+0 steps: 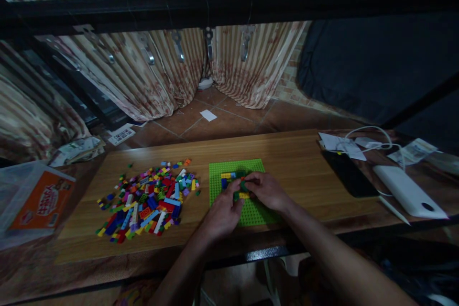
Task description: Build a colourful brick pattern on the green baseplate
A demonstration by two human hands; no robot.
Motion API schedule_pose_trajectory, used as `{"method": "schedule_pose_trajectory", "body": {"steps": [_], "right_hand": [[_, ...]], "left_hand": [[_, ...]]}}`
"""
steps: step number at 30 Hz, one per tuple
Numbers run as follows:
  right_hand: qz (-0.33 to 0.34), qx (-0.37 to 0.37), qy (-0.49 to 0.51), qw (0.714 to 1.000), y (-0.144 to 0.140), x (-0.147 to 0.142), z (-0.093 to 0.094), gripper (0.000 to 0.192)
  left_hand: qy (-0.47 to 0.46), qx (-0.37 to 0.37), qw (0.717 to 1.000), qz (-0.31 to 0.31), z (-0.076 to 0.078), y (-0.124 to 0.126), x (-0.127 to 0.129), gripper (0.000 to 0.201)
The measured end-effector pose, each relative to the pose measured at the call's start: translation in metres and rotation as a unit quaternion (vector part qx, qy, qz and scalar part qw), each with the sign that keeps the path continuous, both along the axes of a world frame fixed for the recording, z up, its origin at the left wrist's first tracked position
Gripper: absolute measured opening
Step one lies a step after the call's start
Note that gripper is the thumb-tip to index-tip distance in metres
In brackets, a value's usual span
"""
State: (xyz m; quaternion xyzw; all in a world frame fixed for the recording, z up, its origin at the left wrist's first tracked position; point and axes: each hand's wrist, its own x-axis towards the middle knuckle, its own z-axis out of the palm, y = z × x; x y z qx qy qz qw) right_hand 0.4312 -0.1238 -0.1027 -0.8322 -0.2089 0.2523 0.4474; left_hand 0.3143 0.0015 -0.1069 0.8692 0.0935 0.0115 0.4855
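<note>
A bright green baseplate (251, 168) lies on the wooden table (294, 162) in front of me. A few bricks, yellow, blue and green, are stuck on its left part (228, 178). My left hand (223, 214) rests on the plate's near left side, fingers curled by a yellow brick (244, 195). My right hand (265, 190) lies over the plate's middle, its fingertips pinching a small green brick (244, 185) against the plate. A heap of loose coloured bricks (148, 199) lies to the left of the plate.
A clear bin with an orange box (34, 201) sits at the far left. On the right lie a black phone (349, 172), a white power bank (407, 191), a white cable (373, 136) and papers. A black bar (229, 7) crosses overhead; curtains hang behind.
</note>
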Motion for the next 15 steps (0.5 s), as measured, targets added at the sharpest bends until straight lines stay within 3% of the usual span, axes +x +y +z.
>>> {"method": "schedule_pose_trajectory", "body": {"steps": [4,15], "right_hand": [[-0.007,-0.034,-0.062,0.997,-0.0008,0.0005,-0.0004,0.015],[-0.005,-0.062,-0.078,0.995,-0.0007,0.0018,-0.0012,0.015]], "left_hand": [[0.003,-0.004,1.000,-0.001,0.0007,-0.0007,0.0005,0.047],[0.015,-0.029,0.999,0.006,-0.0023,-0.0033,-0.0003,0.047]]}}
